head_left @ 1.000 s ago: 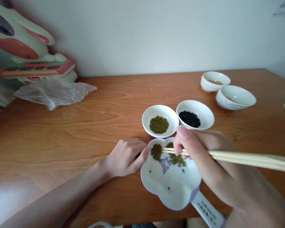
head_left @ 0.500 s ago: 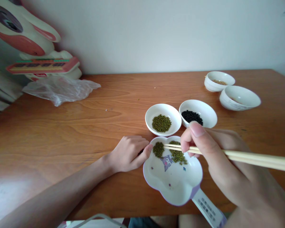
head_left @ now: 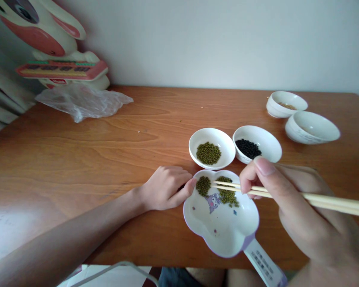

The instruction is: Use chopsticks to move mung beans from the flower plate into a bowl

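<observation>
My right hand (head_left: 290,199) grips a pair of pale chopsticks (head_left: 323,200). Their tips lie inside a white flower-shaped bowl (head_left: 227,235) with a purple rim and a handle, between two small heaps of mung beans. The left heap (head_left: 203,186) is compact; the right heap (head_left: 226,193) is partly covered by the sticks. No bean can be made out between the tips. My left hand (head_left: 169,188) rests on the table with its fingers bent and its thumb on the bowl's left rim. Touching the far rim is a white bowl (head_left: 227,157) of mung beans.
A white bowl (head_left: 271,145) of black beans stands behind my right hand. Two more white bowls, one (head_left: 272,109) holding tan grains and another (head_left: 314,137), sit far right. A plastic bag (head_left: 89,105) and a toy keyboard figure (head_left: 62,71) stand far left.
The view has shifted slightly, so most things sit a little further right. The chopstick tips remain between the two heaps, slightly more apart. My left hand stays at the rim.
</observation>
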`<action>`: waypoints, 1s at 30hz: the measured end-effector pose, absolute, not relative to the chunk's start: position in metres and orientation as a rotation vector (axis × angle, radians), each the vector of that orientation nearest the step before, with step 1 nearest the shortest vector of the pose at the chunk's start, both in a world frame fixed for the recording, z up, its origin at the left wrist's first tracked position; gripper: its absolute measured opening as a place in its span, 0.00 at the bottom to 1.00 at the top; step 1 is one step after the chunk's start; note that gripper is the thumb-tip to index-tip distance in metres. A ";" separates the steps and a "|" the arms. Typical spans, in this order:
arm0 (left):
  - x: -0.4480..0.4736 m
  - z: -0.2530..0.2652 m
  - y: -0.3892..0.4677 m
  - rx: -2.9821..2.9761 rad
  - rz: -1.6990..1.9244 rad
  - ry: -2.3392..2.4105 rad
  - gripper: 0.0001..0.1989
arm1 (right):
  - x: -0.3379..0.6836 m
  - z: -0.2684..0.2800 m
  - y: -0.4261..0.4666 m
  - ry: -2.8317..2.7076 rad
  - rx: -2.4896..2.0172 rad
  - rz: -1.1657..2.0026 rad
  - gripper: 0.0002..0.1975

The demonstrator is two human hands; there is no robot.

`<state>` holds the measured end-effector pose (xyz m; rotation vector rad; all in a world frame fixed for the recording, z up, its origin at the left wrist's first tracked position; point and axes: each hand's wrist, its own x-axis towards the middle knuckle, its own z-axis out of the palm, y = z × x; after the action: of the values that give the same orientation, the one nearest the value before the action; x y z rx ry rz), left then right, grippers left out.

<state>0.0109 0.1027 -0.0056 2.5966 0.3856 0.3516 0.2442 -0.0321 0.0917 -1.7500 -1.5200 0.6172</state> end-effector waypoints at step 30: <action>0.011 -0.004 0.102 2.624 0.353 0.421 0.23 | 0.242 0.087 -0.019 -1.599 -1.731 0.717 0.27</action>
<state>0.0111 0.1024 -0.0040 2.6244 0.4208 0.3535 0.2416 -0.0187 0.0865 -1.7306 -1.5993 0.7169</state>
